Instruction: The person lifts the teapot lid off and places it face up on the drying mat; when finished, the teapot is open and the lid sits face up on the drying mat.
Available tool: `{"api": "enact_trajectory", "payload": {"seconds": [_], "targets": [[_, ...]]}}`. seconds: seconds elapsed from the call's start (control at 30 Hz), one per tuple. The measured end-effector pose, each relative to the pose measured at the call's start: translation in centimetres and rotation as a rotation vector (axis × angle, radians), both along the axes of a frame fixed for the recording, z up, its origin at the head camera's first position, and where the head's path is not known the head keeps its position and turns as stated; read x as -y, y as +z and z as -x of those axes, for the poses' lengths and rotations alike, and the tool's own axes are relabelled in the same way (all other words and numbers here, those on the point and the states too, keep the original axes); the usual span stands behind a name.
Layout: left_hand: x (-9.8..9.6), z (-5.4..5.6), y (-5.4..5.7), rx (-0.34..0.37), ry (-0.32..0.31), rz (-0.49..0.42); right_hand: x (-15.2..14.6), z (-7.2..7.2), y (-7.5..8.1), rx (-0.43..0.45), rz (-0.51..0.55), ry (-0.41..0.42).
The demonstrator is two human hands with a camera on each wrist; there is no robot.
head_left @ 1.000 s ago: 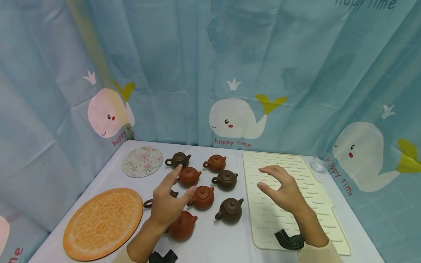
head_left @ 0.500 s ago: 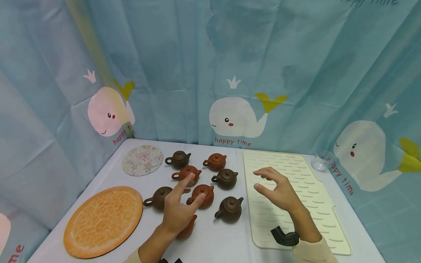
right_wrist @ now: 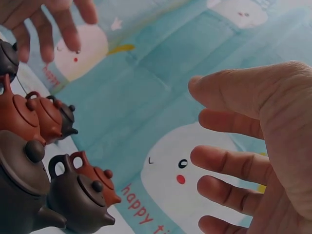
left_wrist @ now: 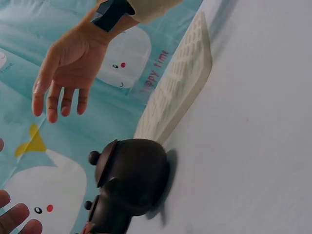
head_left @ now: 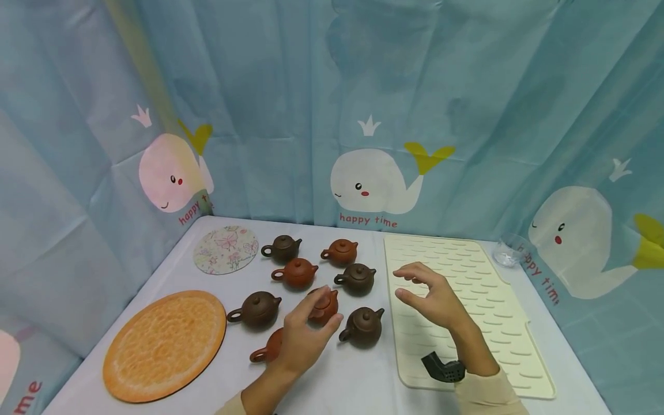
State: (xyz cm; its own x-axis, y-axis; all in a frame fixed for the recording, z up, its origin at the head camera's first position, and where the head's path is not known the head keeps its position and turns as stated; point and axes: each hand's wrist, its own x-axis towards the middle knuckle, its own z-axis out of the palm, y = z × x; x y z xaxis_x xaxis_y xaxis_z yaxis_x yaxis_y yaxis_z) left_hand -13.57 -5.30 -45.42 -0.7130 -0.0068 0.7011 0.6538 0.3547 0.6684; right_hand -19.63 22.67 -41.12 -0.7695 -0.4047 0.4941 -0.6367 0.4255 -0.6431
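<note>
My left hand (head_left: pixel 306 340) hovers over the teapots with thumb and fingers spread, holding nothing. Just past its fingertips is a reddish-brown teapot (head_left: pixel 325 308), partly hidden by them. Another reddish teapot (head_left: pixel 270 347) lies mostly hidden behind the hand and wrist. To the right of the hand stands a dark brown teapot (head_left: pixel 365 327), also large in the left wrist view (left_wrist: pixel 134 170). My right hand (head_left: pixel 430 297) is raised above the cream mat (head_left: pixel 467 357), fingers apart and loosely bent. Nothing is between its thumb and fingers in the right wrist view.
Several more small teapots, dark (head_left: pixel 260 311) and reddish (head_left: pixel 298 273), stand in loose rows. At left lie a round bread-patterned mat (head_left: pixel 166 346) and a floral disc (head_left: pixel 226 249). A clear glass cup (head_left: pixel 508 252) stands at the far right. A whale-print curtain (head_left: pixel 259 115) surrounds the table.
My left hand has moved to the right and slightly nearer, uncovering the dark teapot at left. My right hand has drifted a little to the left. The teapots stay in place.
</note>
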Motion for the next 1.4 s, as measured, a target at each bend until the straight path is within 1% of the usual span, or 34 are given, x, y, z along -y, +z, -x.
{"api": "enact_trajectory", "payload": {"seconds": [0.03,0.13,0.23,0.3,0.4,0.5,0.63,0.7,0.93,1.13,1.23,1.4], "targets": [[-0.3,-0.2,0.2,0.009,-0.006,-0.012,0.1,0.0,0.0,-0.001,0.002,0.003],[-1.2,-0.8,0.8,0.065,-0.040,-0.060,0.4,0.1,-0.1,-0.004,0.012,0.011],[-1.9,-1.4,1.3,0.126,-0.059,-0.073,1.0,-0.3,0.3,-0.011,0.024,0.017],[-2.2,-1.5,1.1,0.157,-0.069,-0.080,1.4,-0.8,0.9,-0.008,0.030,0.017],[-2.7,-1.5,0.7,0.166,-0.080,-0.086,1.8,-1.6,1.7,0.011,0.029,0.006],[-3.2,-0.8,-1.3,0.161,-0.101,-0.079,1.8,-1.9,1.7,0.040,0.035,-0.010],[-3.5,0.1,-3.9,0.174,-0.123,-0.051,1.7,-2.1,0.9,0.067,0.049,-0.010],[-3.6,0.1,-4.2,0.189,-0.122,-0.044,1.8,-2.1,0.6,0.069,0.050,-0.002],[-3.7,0.3,-5.3,0.224,-0.071,-0.018,2.6,-1.9,-0.2,0.059,0.063,0.067],[-3.5,0.6,-6.2,0.249,-0.048,-0.016,3.5,-1.5,-0.7,0.088,0.070,0.131],[-3.4,0.8,-6.7,0.258,-0.051,-0.013,3.8,-1.4,-0.9,0.105,0.073,0.147],[-3.5,1.1,-7.0,0.249,-0.069,-0.031,4.2,-1.1,-1.1,0.096,0.049,0.168]]}}
